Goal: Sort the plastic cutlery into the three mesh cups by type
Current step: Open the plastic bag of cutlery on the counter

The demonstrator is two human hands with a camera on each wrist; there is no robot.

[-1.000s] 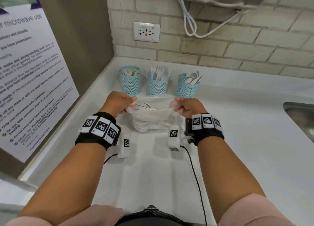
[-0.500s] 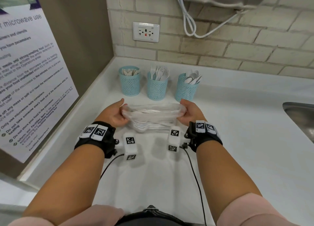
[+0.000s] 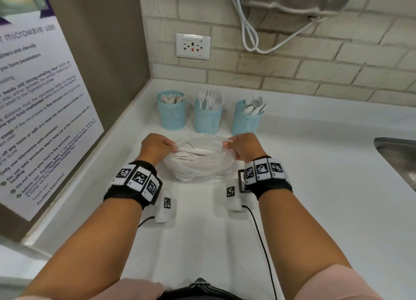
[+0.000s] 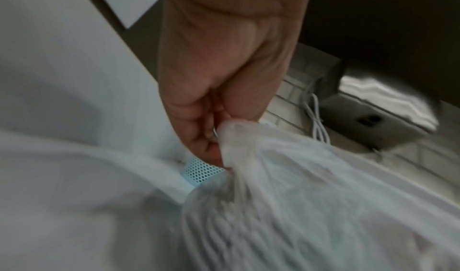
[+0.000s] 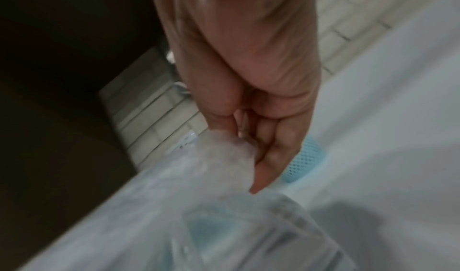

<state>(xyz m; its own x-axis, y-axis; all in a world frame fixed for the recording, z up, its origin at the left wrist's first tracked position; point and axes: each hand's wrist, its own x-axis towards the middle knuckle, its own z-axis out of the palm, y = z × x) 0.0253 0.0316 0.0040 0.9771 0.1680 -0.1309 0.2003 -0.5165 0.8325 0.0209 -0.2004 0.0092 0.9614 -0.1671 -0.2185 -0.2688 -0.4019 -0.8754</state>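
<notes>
Left hand [image 3: 155, 147] and right hand [image 3: 244, 147] each pinch the bag [image 3: 200, 164] of cutlery, cups at 12: knives [image 3: 171, 111], forks [image 3: 208, 116], spoons [image 3: 246, 117].

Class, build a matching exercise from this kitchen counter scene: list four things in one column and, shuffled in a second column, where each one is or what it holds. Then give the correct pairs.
Column 1
1. left mesh cup
2. middle mesh cup
3. right mesh cup
4. clear plastic bag

Column 2
A. holds forks, tines up
B. pinched at its edges by the left hand and the right hand
C. holds spoons
D. nearest the corner wall with the poster, holding flat white pieces that look like knives

Pairs: 1-D, 2-A, 3-C, 4-B
</notes>
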